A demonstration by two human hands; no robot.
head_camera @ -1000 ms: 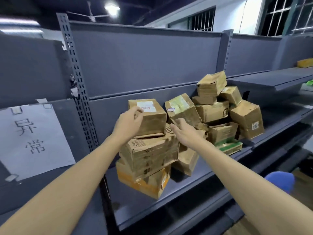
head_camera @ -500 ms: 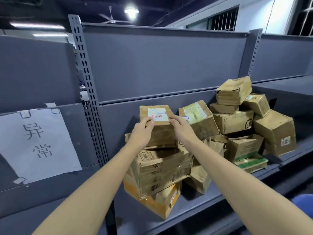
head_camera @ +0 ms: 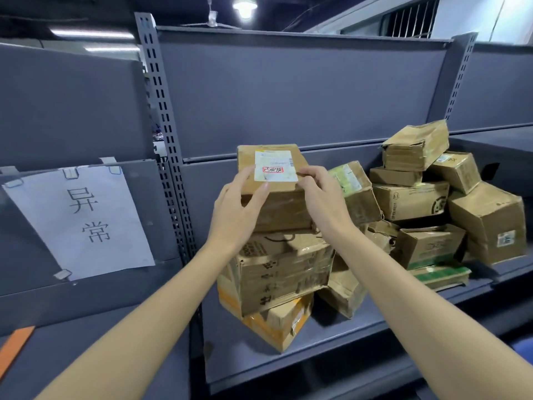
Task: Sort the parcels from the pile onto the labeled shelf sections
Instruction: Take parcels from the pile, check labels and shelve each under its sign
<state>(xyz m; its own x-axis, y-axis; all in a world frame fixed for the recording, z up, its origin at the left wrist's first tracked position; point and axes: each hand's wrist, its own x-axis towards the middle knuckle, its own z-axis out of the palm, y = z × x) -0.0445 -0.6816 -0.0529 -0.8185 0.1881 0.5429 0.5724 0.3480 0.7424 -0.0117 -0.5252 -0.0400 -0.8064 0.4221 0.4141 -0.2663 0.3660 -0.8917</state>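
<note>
1. Head view: both hands have closed in on the top parcel of the near stack; a second ago only the left hand was touching it.
2. Left hand cups the left front corner, fingers spread; right hand pinches the edge beside the shipping label.
3. Parcel still sits on the taped box on the shelf, label face up.
4. Likely reading the label, then lifting it; the paper sign marks the left section.
</note>
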